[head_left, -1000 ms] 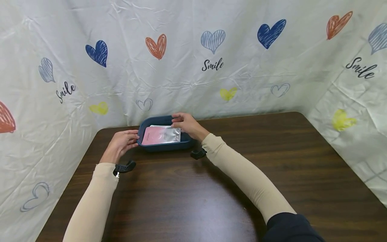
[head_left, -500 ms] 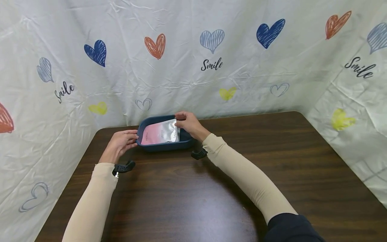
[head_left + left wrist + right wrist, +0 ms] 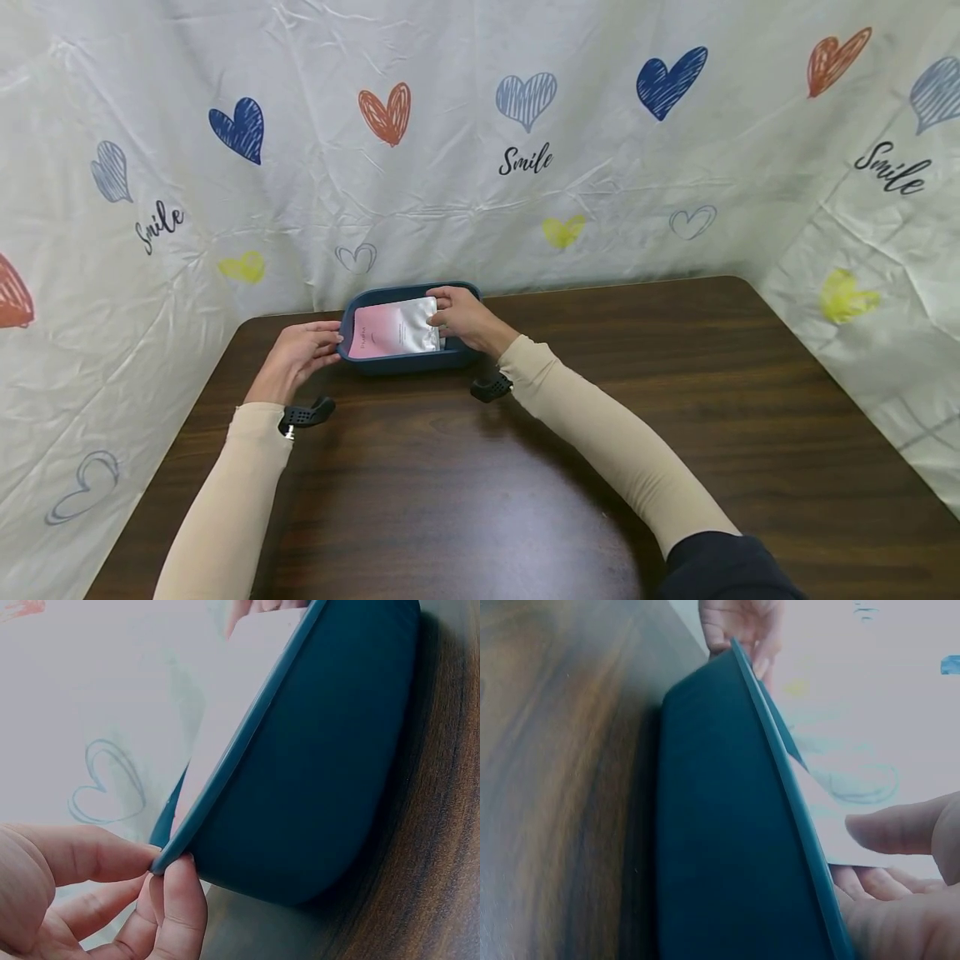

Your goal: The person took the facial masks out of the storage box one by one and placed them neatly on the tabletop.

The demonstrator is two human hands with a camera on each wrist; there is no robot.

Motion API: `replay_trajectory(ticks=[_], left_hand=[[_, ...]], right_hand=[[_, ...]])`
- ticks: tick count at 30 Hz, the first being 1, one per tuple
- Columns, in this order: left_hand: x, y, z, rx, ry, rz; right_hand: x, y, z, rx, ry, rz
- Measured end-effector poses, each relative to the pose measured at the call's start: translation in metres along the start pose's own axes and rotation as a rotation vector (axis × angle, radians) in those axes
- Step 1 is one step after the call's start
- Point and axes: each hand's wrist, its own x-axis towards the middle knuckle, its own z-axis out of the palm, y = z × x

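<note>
A dark blue oblong tray (image 3: 408, 363) with a raised rim stands at the far left of the table. My left hand (image 3: 300, 354) pinches its left end; the left wrist view shows thumb and fingers (image 3: 182, 907) on either side of the rim. Inside lies a flat foil packet (image 3: 386, 329), pink at the left and silver at the right, its right end tilted up. My right hand (image 3: 467, 319) reaches over the tray and pinches that silver end, thumb (image 3: 889, 829) above and fingers below. Part of another silver packet (image 3: 442, 342) peeks out underneath.
The dark wooden table (image 3: 465, 467) extends toward me and to the right. Close behind the tray hangs a white cloth (image 3: 450, 242) printed with hearts. Black wrist straps (image 3: 307, 414) sit on both forearms.
My right hand has raised the silver end of the packet, then come slightly down and left with it. The packet behind is now mostly covered. My left hand stays at the rim.
</note>
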Motion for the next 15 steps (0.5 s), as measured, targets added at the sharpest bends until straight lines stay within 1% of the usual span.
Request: replay_trajectory(ticks=[3, 6, 8, 11, 13, 15], left_hand=[[0.0000, -0.0004, 0.0005, 0.002, -0.002, -0.002], [0.0002, -0.0005, 0.0011, 0.001, 0.001, -0.006], [0.0002, -0.0004, 0.0007, 0.001, -0.005, -0.004], [0.0006, -0.0005, 0.0004, 0.007, 0.003, -0.007], [0.0006, -0.0005, -0.0004, 0.010, 0.003, -0.007], [0.0006, -0.0006, -0.0009, 0.008, 0.004, -0.006]], right_hand=[[0.0002, 0.0016, 0.0035, 0.007, 0.006, -0.002], [-0.0004, 0.0028, 0.0044, -0.032, 0.020, 0.002], [-0.0014, 0.0029, 0.0050, -0.096, 0.023, 0.005], [-0.0028, 0.0022, 0.0060, -0.209, 0.024, 0.001], [-0.0029, 0.0019, 0.0069, -0.263, 0.030, -0.011], [-0.0027, 0.0011, 0.0075, -0.279, 0.046, -0.026]])
